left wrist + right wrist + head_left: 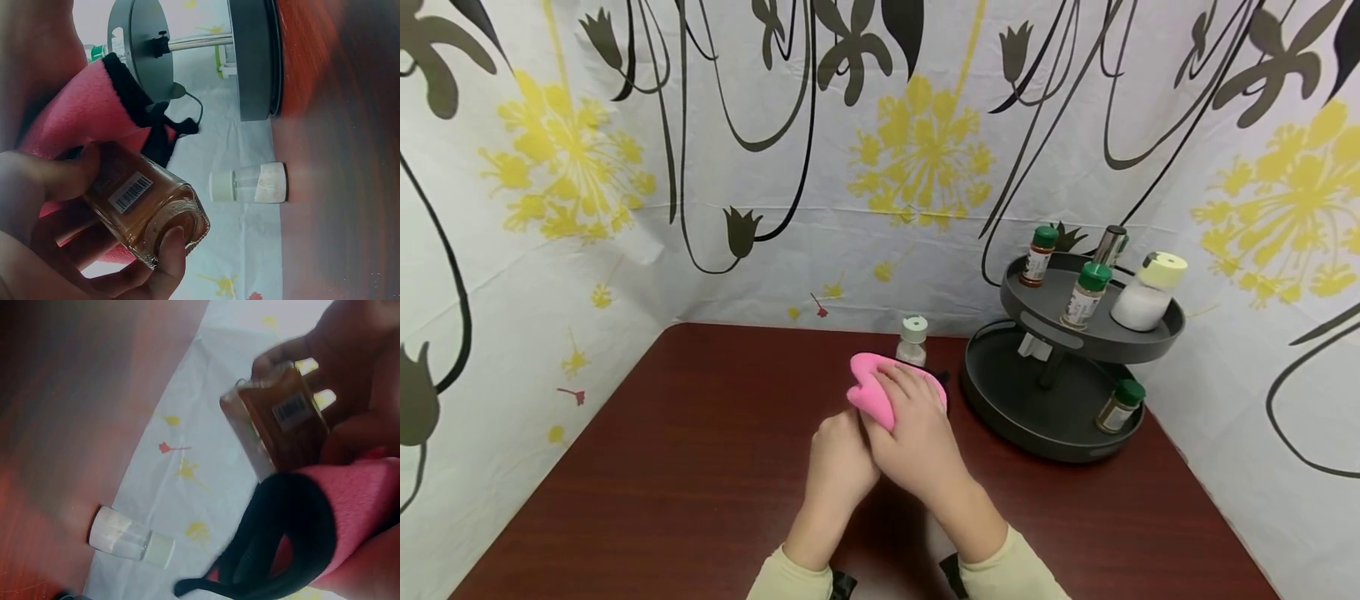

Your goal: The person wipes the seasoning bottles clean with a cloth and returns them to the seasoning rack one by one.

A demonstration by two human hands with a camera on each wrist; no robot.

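My left hand point(842, 462) point(25, 187) point(353, 369) grips a square glass jar point(150, 200) point(284, 419) with amber-brown contents and a barcode label; one fingertip lies on its round base. Over the jar's other end is a pink fuzzy cloth point(874, 392) point(87, 109) point(365, 487) with a black edge and black ties. My right hand point(917, 433) point(44, 50) curls around this cloth, its fingers over the top in the head view. The covered end of the jar is hidden.
Behind my hands a white-capped shaker point(913, 340) point(259, 184) point(128, 537) stands on the dark red table point(715, 450). To the right is a two-tier black turntable point(1022, 425) with several green-capped spice jars and a white bottle point(1142, 300). Patterned white cloth hangs behind.
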